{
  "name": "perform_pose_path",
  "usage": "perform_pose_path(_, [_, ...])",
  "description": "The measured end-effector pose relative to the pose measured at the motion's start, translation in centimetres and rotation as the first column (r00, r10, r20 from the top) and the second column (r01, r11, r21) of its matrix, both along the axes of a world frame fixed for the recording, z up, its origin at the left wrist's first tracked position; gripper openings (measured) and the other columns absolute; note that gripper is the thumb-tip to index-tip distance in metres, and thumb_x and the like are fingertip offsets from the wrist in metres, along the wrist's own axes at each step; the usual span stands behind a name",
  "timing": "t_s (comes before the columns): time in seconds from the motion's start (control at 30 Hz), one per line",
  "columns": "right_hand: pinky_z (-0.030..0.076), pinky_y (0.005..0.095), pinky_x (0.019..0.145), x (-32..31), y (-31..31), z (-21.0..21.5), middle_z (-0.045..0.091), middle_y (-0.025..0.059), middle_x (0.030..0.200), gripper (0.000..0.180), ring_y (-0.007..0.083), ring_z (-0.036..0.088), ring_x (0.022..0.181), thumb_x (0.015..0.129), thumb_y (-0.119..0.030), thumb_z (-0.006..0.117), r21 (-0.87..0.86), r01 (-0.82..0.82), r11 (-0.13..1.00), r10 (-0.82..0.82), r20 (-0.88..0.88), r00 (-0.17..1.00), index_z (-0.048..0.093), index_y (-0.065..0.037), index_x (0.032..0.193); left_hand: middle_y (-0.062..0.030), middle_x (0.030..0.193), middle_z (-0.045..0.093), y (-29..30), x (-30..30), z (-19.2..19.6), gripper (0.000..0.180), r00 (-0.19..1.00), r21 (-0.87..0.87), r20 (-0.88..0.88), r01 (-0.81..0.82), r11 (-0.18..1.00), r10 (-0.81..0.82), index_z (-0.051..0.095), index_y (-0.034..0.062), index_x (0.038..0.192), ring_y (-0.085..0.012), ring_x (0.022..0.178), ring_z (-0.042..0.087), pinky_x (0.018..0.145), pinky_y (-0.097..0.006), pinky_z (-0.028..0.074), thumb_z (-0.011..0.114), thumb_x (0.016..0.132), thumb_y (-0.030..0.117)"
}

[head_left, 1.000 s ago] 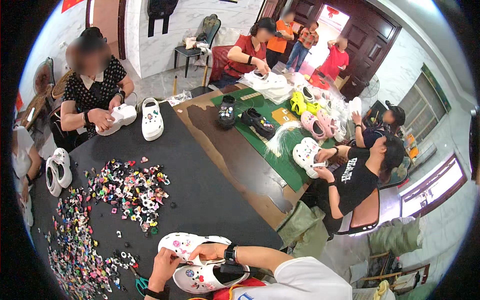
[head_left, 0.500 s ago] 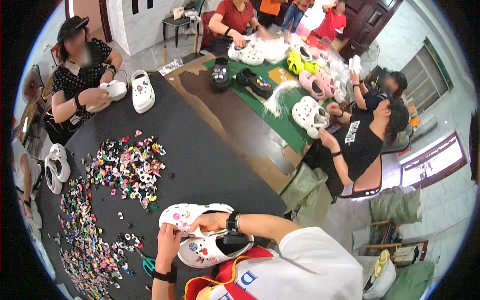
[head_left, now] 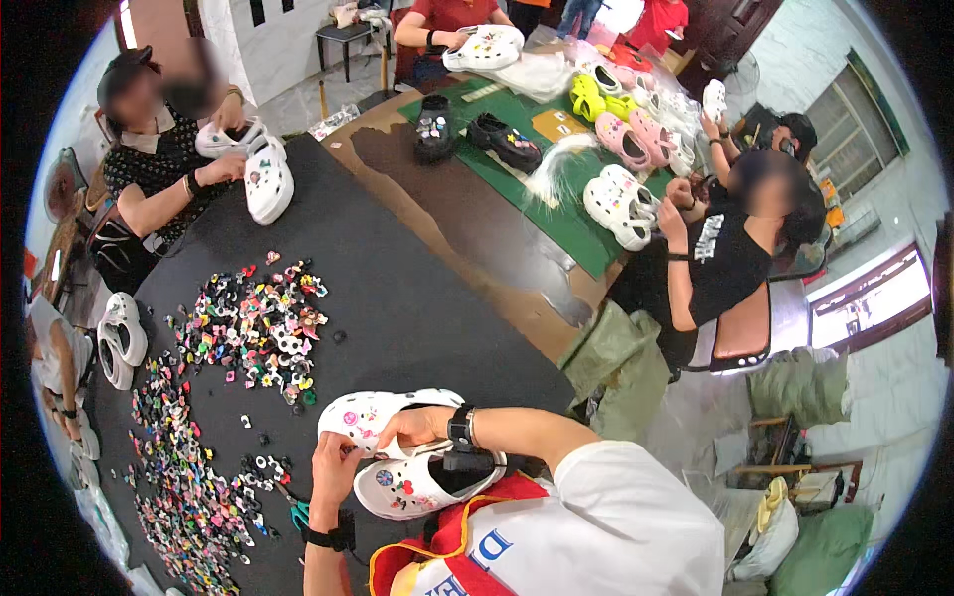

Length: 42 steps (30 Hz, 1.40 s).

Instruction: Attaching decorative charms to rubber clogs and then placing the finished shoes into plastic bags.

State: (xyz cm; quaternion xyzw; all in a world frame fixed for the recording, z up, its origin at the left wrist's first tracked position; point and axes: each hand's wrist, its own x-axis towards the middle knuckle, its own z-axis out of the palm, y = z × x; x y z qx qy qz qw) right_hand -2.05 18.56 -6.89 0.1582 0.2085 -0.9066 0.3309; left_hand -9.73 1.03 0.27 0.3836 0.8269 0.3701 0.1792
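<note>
- Your left hand [head_left: 333, 467] and right hand [head_left: 415, 425] both close their fingers on the upper white clog [head_left: 383, 412], held just above the dark table [head_left: 397, 288].
- A second white clog [head_left: 422, 484] lies just beneath it, nearly touching, with your right wrist's black band over it.
- Left of your hands spreads a heap of small coloured charms [head_left: 248, 333].
- Farther off, a seated person's hands hold another white clog [head_left: 268, 184].
- Beyond, more clogs crowd a green mat [head_left: 556, 214].
</note>
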Motion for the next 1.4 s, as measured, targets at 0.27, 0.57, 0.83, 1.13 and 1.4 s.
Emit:
perform_pose_path(0.27, [0.046,0.0299,0.082,0.7,0.8,-0.2,0.061,0.0082,0.103,0.034,0.0171,0.058,0.09,0.074,0.001,0.058,0.026,-0.065,0.998,0.065,0.003,0.998,0.056,-0.002,0.108,-0.0118,0.077,0.051,-0.4,0.0,0.0,0.02,1.0,-0.013,0.025,0.018,1.0,-0.018,0.055,0.0018,0.081,-0.0227,0.06,0.054,0.056,-0.032,0.045,0.068,0.067,0.008])
perform_pose_path(0.57, [0.045,0.0325,0.081,0.3,0.8,-1.0,0.062,0.0094,0.1,0.033,0.0188,0.059,0.088,0.074,-0.001,0.057,0.027,-0.04,0.999,0.041,-0.039,0.998,0.055,-0.001,0.107,-0.0123,0.079,0.054,0.0,0.3,0.5,0.027,0.999,0.0,0.043,-0.018,1.0,0.018,0.057,0.0026,0.085,-0.0247,0.066,0.057,0.059,-0.033,0.046,0.071,0.064,0.011])
perform_pose_path(0.83, [0.045,0.024,0.067,0.6,0.1,-1.7,0.063,0.0023,0.092,0.02,0.0107,0.058,0.079,0.077,-0.007,0.059,0.136,-0.045,0.99,0.051,-0.044,0.998,0.059,-0.005,0.097,-0.0117,0.074,0.056,-0.1,-0.1,0.1,0.02,0.999,-0.11,0.043,-0.012,0.994,0.017,0.06,0.0026,0.076,-0.0251,0.065,0.058,0.059,-0.033,0.047,0.07,0.062,0.011])
perform_pose_path(1.13, [0.045,0.0241,0.077,2.3,1.8,-3.7,0.056,-0.0008,0.104,0.04,0.0091,0.054,0.089,0.079,-0.001,0.057,0.779,0.301,0.55,0.595,-0.619,0.513,0.052,-0.002,0.118,-0.0138,0.073,0.059,-0.3,1.7,-0.5,0.016,0.997,-0.143,0.072,-0.02,0.99,0.03,0.058,0.0035,0.072,-0.0295,0.069,0.058,0.063,-0.038,0.046,0.065,0.069,0.017])
perform_pose_path(1.4, [0.047,0.034,0.082,0.1,0.4,3.5,0.059,0.009,0.106,0.031,0.0201,0.058,0.094,0.081,-0.007,0.057,0.203,0.078,0.976,-0.064,-0.072,0.995,0.053,-0.002,0.112,-0.0086,0.076,0.048,-3.5,2.0,0.9,0.015,0.951,0.055,0.104,-0.298,0.953,0.292,0.049,-0.0001,0.078,-0.0216,0.067,0.052,0.062,-0.031,0.043,0.062,0.071,0.005])
